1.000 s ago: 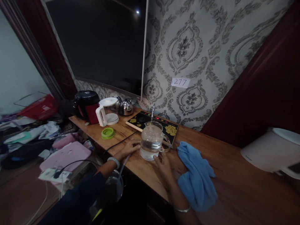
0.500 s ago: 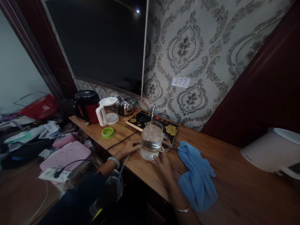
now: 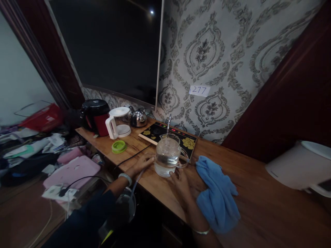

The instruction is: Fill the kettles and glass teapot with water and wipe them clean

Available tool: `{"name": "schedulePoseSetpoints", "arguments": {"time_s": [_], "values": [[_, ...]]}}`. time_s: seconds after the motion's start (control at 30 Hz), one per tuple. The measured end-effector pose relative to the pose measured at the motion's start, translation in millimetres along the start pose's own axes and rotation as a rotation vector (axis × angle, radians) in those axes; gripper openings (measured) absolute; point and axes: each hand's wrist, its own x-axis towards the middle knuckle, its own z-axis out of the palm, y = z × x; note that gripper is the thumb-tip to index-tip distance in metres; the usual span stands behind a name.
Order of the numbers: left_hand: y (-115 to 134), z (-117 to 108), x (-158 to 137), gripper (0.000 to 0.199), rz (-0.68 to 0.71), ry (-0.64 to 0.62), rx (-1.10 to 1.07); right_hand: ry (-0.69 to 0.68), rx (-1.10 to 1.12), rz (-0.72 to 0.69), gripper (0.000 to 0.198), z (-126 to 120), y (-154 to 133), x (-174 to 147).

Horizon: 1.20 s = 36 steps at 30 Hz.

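A clear glass jug (image 3: pixel 167 160) stands upright on the wooden counter, partly filled with water, its glass handle (image 3: pixel 184 158) towards the right. My left hand (image 3: pixel 143 162) lies at its left side, fingers stretched out and fingertips at the glass. On the near right side is my right hand (image 3: pixel 181 182), fingers apart, its fingertips close to the jug's base. Whether either hand presses on the glass I cannot tell. A thin metal spout (image 3: pixel 169 125) rises behind the jug and comes down to its mouth. Behind them lies a black hot plate (image 3: pixel 152 132) with gold flowers and lit red digits.
Right of the jug lies a crumpled blue cloth (image 3: pixel 217 196). A green lid (image 3: pixel 119 146), a white-handled glass kettle (image 3: pixel 120 122), a steel kettle (image 3: pixel 139 119) and a black-red kettle (image 3: pixel 97 117) stand left. A white kettle (image 3: pixel 301 168) stands far right. A bucket (image 3: pixel 128 205) sits below the counter edge.
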Motion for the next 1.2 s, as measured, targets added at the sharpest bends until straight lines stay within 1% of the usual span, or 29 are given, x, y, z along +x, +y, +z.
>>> {"name": "schedulePoseSetpoints", "arguments": {"time_s": [0.13,0.2,0.33,0.43,0.57,0.67,0.77,0.87,0.97,1.0,1.07,1.13,1.2], "values": [[0,-1,0,0.042,0.005,-0.003,0.009,0.018,-0.012,0.001,0.053,0,0,-1],[-2,-1,0,0.042,0.008,0.007,0.017,0.026,-0.012,-0.006,0.051,1,-1,-1],[-4,-2,0,0.041,-0.008,0.008,0.033,0.023,0.005,-0.027,0.061,2,-2,-1],[-4,-2,2,0.043,-0.021,-0.001,0.017,0.01,0.024,-0.003,0.066,2,-2,0],[-6,-2,2,0.051,-0.108,0.022,-0.034,-0.001,0.025,0.006,0.066,1,-2,1],[-11,-3,4,0.051,-0.176,0.043,-0.031,0.005,0.014,-0.001,0.064,0,-1,1],[-22,-7,10,0.051,-0.207,0.041,-0.046,0.005,0.008,0.016,0.064,-1,1,1],[-33,-15,26,0.053,-0.2,0.128,-0.042,0.001,0.023,0.016,0.065,-1,6,1],[-35,-28,52,0.044,-0.126,0.261,0.088,0.018,0.04,0.033,0.062,0,9,0],[-33,-34,63,0.04,-0.091,0.293,0.169,0.024,0.04,0.051,0.06,1,9,-1],[-25,-45,86,0.036,-0.025,0.318,0.37,0.034,0.057,0.087,0.057,3,7,-2],[-17,-56,112,0.039,0.022,0.281,0.598,0.029,0.103,0.104,0.061,6,3,-5],[-12,-64,137,0.047,0.025,0.204,0.787,0.042,0.141,0.11,0.066,10,-2,-6]]}}
